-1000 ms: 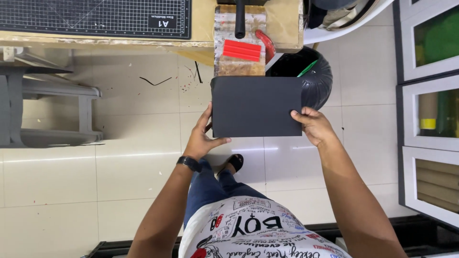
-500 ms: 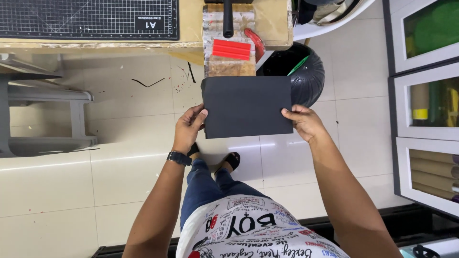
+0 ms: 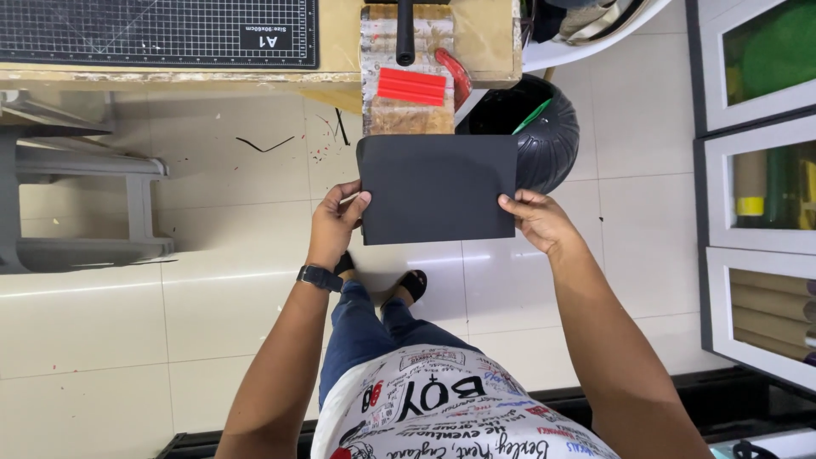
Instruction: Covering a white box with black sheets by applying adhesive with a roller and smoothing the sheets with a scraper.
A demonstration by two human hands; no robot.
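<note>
Matte black rectangular card (image 3: 438, 189) between left hand (image 3: 336, 223) and right hand (image 3: 535, 221)

One black sheet (image 3: 438, 189), held by two hands: left hand (image 3: 336, 223) and right hand (image 3: 537, 219). One cutting mat (image 3: 157, 32) on the tabletop (image 3: 340, 51), one black bin (image 3: 544, 132), one stack of red strips (image 3: 411, 87), one wristwatch (image 3: 320, 277).

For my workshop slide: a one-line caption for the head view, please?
Both hands, left hand and right hand, hold a black sheet above the tiled floor.
</note>
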